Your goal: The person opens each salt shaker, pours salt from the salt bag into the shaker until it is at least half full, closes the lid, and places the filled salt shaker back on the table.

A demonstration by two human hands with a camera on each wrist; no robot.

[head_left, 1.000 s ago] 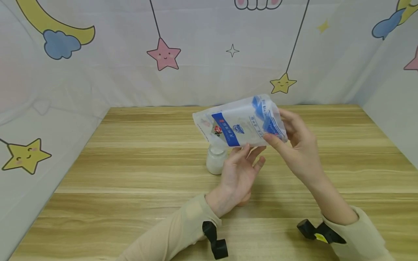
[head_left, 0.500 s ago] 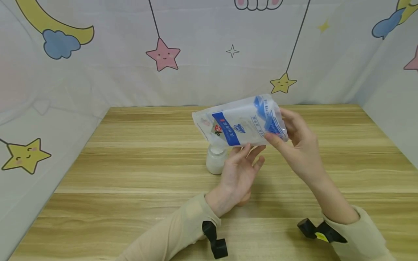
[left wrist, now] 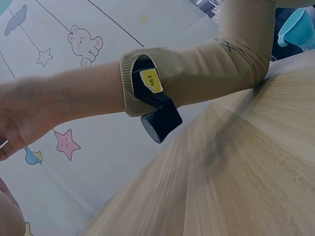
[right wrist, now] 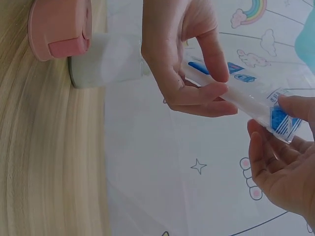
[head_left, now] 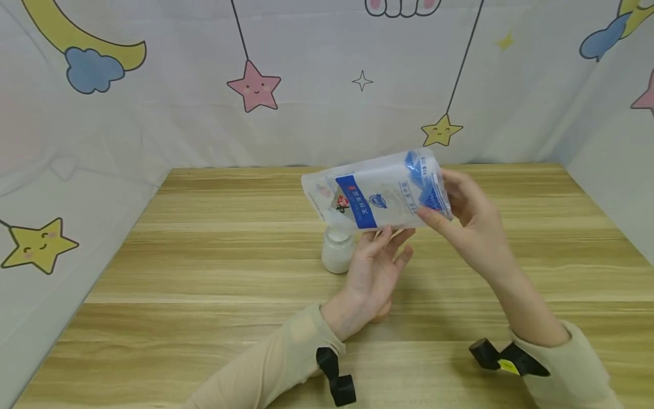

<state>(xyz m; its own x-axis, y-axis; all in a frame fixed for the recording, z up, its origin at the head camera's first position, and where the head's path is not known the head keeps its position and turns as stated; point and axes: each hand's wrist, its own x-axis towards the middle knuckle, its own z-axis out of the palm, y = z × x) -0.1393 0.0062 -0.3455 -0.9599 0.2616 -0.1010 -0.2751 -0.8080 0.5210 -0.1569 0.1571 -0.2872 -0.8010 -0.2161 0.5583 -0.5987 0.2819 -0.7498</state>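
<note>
We see the right hand [head_left: 475, 230] shifted slightly rightward since a second ago, taking the base of the printed plastic pouch [head_left: 388, 190] along with it; the left hand [head_left: 370, 278] and the small glass jar [head_left: 337, 255] look about where they were.

Head view: we have the pouch held up above the wooden table [head_left: 204, 272], tilted, its lower left corner at the jar's mouth. The right hand grips the pouch's right end, thumb on the front face. Left fingertips touch the pouch's lower edge; whether they pinch it, we can't tell. The jar stands upright just beside the left hand, whitish inside. Beige sleeves [head_left: 265, 358], black wrist cameras [head_left: 342, 389], star-and-moon backdrop [head_left: 317, 125] behind.

Left wrist view: we get mostly the right forearm [left wrist: 88, 96], its camera marked with a yellow sticker [left wrist: 151, 80]. Right hand cut off at the left edge. Teal cup [left wrist: 299, 30] at upper right.

Right wrist view, turned sideways: we see both hands on the pouch, the right one clasping the end with blue stripes. A pink lidded container [right wrist: 56, 32] sits near the jar, partly overlapping it.
</note>
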